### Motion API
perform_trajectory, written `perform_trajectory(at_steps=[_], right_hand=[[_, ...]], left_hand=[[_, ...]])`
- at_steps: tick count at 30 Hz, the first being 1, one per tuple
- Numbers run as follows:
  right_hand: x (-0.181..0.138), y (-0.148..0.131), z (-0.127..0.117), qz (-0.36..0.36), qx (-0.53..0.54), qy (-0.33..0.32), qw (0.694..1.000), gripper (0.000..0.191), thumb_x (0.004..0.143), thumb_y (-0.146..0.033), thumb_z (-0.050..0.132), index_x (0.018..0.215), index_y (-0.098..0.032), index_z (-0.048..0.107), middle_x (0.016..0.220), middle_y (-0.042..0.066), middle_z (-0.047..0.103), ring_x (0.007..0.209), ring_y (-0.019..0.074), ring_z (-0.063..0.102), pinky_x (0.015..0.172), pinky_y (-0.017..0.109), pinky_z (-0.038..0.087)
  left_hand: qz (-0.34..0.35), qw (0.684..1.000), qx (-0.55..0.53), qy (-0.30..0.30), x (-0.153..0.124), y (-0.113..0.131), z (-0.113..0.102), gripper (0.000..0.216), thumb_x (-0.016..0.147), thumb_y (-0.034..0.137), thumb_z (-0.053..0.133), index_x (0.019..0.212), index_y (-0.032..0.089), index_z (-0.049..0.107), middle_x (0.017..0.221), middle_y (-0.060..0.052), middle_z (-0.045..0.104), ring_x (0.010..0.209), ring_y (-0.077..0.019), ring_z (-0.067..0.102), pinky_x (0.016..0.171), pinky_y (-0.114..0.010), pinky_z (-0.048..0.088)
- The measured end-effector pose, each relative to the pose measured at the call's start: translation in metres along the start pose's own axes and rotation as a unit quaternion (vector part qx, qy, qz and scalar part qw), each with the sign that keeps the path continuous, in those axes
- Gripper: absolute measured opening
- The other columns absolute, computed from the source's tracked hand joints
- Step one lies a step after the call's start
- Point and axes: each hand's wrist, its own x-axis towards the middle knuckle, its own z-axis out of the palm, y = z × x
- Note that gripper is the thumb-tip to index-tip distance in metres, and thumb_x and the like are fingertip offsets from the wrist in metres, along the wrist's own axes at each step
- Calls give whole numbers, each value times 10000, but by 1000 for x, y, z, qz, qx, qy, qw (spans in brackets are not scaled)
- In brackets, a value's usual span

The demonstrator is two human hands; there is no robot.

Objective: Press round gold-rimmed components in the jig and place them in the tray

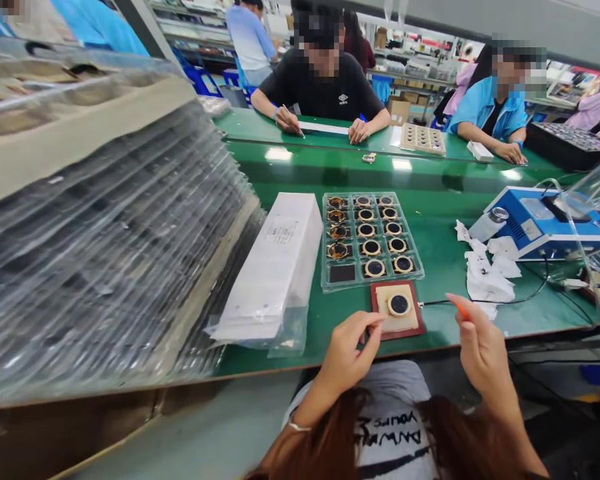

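Note:
A round watch case with a black face [399, 305] lies on a beige pad with a red-brown border [419, 320] at the table's front edge. Beside the pad's left edge is my left hand [349, 347], its thumb and index finger curled together at the tips; anything between them is too small to make out. My right hand [483, 350] is raised to the right of the pad, apart from it. A small orange item [461, 307] shows at its fingers, its kind unclear. Behind the pad, a clear plastic tray [374, 280] holds several similar watch parts in rows.
A tall stack of clear plastic trays [130, 267] fills the left side. Next to it stands a long white box [275, 260]. Crumpled white tissues [487, 277], a small bottle [489, 223] and a blue machine [540, 223] occupy the right. Across the table, a person in black [325, 87] works.

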Motion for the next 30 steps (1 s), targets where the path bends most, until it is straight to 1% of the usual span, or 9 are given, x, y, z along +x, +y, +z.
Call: perform_trajectory(at_steps=[2,3,6,9,15,18,21,26,30], right_hand=[[-1,4,-11,-40,-153,-95,983,353,1065,-375,356,1259,-246,621,816,18,592,675,151,587,585,270,446],[-1,5,-13,-68,-203,-116,970,359,1067,-364,353,1241,-236,640,830,22,599,674,148,581,586,271,435],[-3,5,-12,-130,-303,-103,938,370,1068,-324,350,1135,-208,694,809,24,595,642,152,537,561,287,380],[-1,4,-10,-145,-354,-102,918,370,1068,-279,344,1095,-208,707,803,25,602,689,165,542,591,297,360],[7,-3,-7,-157,-393,-121,898,337,1054,-239,378,1046,-209,713,785,19,597,699,173,525,591,312,321],[10,-7,-6,-170,-408,-132,887,318,1037,-206,397,1037,-200,715,779,20,589,690,181,515,587,321,313],[12,-10,-5,-171,-416,-143,882,305,1014,-171,416,993,-202,720,774,25,582,690,185,513,577,326,306],[8,-9,-1,-161,-415,-144,884,280,1004,-169,435,1029,-186,714,794,36,590,705,189,528,590,325,329],[-1,-5,3,-135,-388,-123,903,313,1032,-191,402,1054,-193,713,787,27,592,695,174,543,598,316,346]], left_hand=[[11,1000,7,1,0,0,-1,130,927,127,536,987,167,645,744,-13,650,632,-114,572,588,-207,439],[15,1000,10,1,-1,0,-1,124,926,122,539,975,166,644,744,-12,649,636,-114,571,592,-207,436],[21,1000,14,0,0,1,-2,122,932,120,532,961,168,640,745,-12,648,646,-118,572,601,-215,439],[32,999,22,-3,0,2,-2,118,936,121,529,960,170,633,757,-16,658,660,-124,582,613,-226,453],[67,996,52,-20,0,1,1,125,935,108,525,987,167,621,807,-32,692,703,-140,607,672,-256,496],[61,996,53,-34,0,-1,3,139,940,117,517,1004,165,630,822,-36,693,720,-142,622,683,-257,501],[46,995,52,-67,1,-2,3,144,952,142,505,981,171,643,838,-42,690,759,-151,633,689,-257,498],[39,993,47,-98,1,-3,3,142,959,145,500,920,167,635,821,-37,665,787,-160,613,711,-267,482],[33,994,48,-97,1,-3,5,139,959,141,501,919,166,631,830,-36,659,788,-159,603,719,-269,477]])
